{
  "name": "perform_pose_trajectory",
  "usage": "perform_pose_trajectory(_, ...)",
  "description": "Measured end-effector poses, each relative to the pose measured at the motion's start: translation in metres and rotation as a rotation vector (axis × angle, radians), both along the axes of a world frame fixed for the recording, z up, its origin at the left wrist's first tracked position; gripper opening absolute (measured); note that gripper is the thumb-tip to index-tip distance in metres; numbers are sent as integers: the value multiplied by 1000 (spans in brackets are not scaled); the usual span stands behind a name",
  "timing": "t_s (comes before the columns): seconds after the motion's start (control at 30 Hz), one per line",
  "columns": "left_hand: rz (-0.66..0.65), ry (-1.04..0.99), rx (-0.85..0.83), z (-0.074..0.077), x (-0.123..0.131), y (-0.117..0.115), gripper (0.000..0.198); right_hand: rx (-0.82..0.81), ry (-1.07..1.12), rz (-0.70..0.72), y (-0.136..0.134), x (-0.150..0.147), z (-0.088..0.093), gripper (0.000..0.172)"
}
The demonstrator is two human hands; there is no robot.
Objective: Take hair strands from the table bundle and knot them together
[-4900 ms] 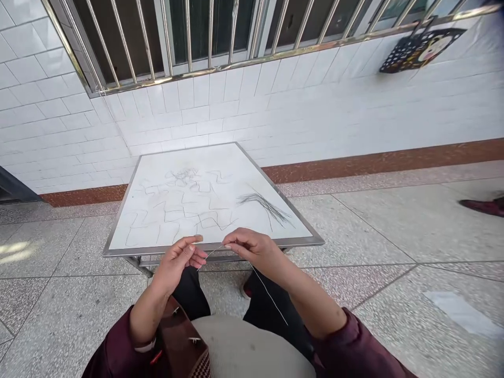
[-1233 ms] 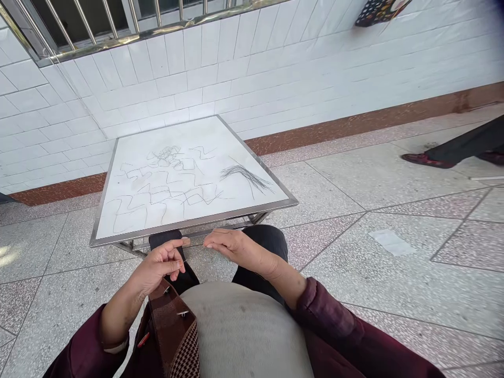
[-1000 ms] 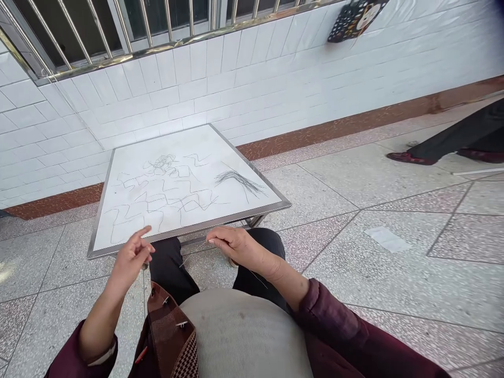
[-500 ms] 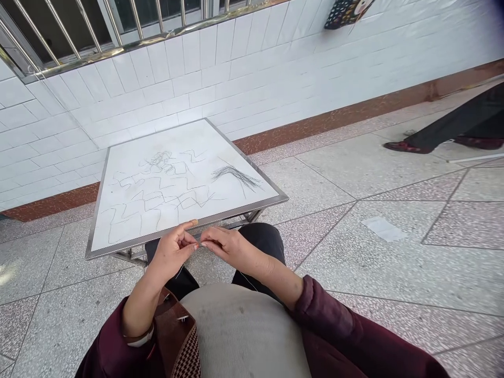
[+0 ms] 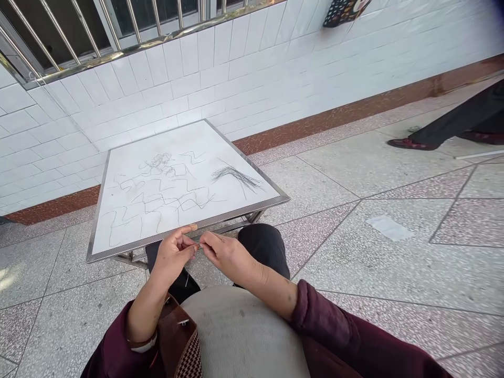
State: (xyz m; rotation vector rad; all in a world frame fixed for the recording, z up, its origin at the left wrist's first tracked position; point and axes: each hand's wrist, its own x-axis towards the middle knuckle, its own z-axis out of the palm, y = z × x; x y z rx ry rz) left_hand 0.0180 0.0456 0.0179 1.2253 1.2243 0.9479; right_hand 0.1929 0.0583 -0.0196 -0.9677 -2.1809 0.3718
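My left hand (image 5: 173, 255) and my right hand (image 5: 225, 254) meet fingertip to fingertip just below the near edge of a low white table (image 5: 118, 248). Both hands pinch a thin wire (image 5: 187, 276); a short end hangs down from the left fingers. On the tabletop lie several wires bent into zigzags (image 5: 161, 197) and a bundle of straight dark wires (image 5: 236, 177) at the right. My knees in dark trousers sit under the table's edge.
A white tiled wall with a barred window (image 5: 118, 26) rises behind the table. Another person's leg and dark red shoe (image 5: 413, 143) show at the far right on the speckled floor. A pale scrap of paper (image 5: 388, 227) lies on the floor tiles.
A second ago my left hand was apart and open to the left; it has come back to the right hand and both now pinch the wire together. The view has shifted slightly.
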Motion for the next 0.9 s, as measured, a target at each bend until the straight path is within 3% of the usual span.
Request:
perform_pose_trajectory(0.1,54,-51,-21,-3,2,0,47,-7,-13,-35,-1,-5,-4,14)
perform_pose_trajectory(0.37,97,-128,-50,-6,-2,-3,49,-145,108,51,1,-5,-2,6)
perform_pose_trajectory(0.47,135,-157,-61,-7,-3,-4,49,-186,138,3,0,-3,-4,9)
perform_pose_trajectory(0.63,164,-181,-57,-10,-1,-4,51,-73,137,-55,1,-3,-8,3)
perform_pose_trajectory(0.9,224,-214,-13,-16,4,-5,51,19,193,-31,2,-1,-4,11)
